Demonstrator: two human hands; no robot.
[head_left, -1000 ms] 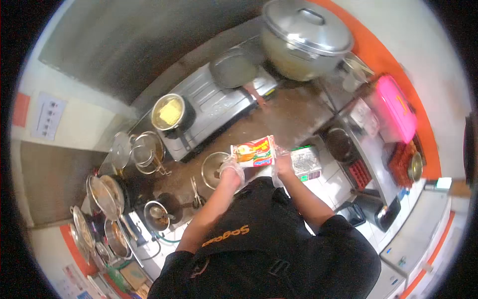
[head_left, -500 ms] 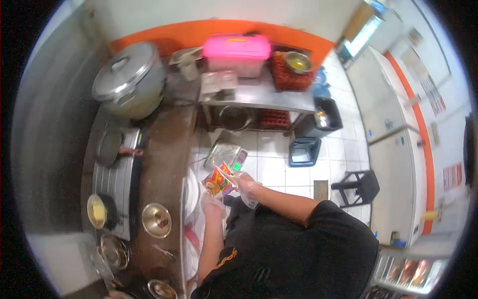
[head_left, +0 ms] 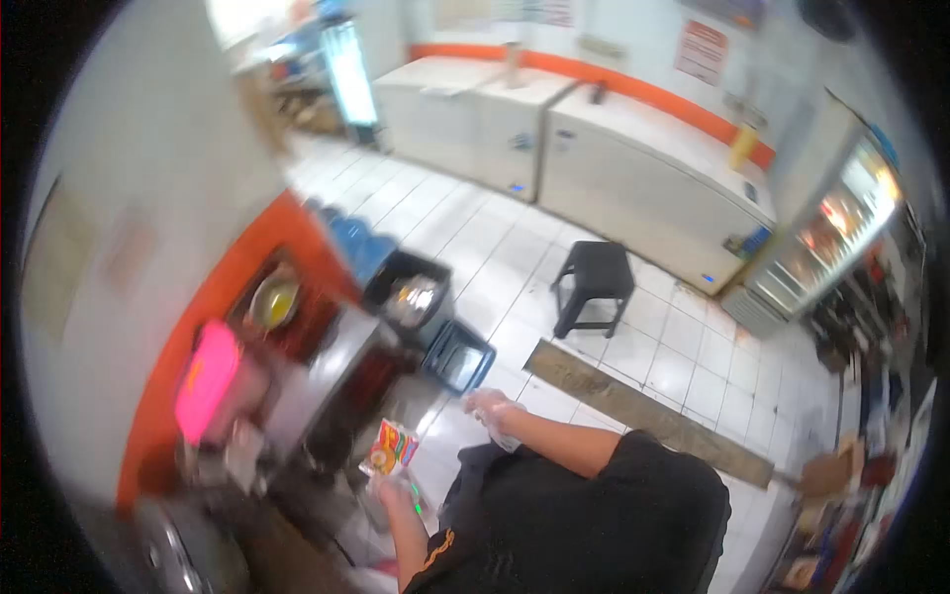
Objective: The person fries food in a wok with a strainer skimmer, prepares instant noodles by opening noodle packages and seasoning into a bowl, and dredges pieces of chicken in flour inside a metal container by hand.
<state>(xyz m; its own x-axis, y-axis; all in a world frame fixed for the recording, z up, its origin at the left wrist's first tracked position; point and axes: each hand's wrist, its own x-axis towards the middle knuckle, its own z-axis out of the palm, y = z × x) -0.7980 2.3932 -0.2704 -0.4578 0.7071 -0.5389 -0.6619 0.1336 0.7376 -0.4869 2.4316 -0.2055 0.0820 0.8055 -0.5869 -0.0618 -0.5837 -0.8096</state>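
My left hand (head_left: pixel 391 487), in a clear plastic glove, grips the lower end of a red and yellow food packet (head_left: pixel 391 447). The packet is held out above the floor, beside the metal side table. My right hand (head_left: pixel 492 404), also gloved in clear plastic, is apart from the packet, to its upper right and just below a blue-rimmed bin (head_left: pixel 460 356). Its fingers are blurred and look bunched; whether they hold anything does not show.
A dark bin with litter (head_left: pixel 411 294) stands by the blue-rimmed one. A black stool (head_left: pixel 596 282) is on the tiled floor, before white chest freezers (head_left: pixel 643 168). A pink-lidded box (head_left: pixel 208 381) and a bowl (head_left: pixel 275 301) are at the left. A lit display fridge (head_left: pixel 826 233) is at right.
The view has turned from the stove and counter towards the bins and freezers. My right hand has let go of the packet and moved away from it; my left hand still holds it.
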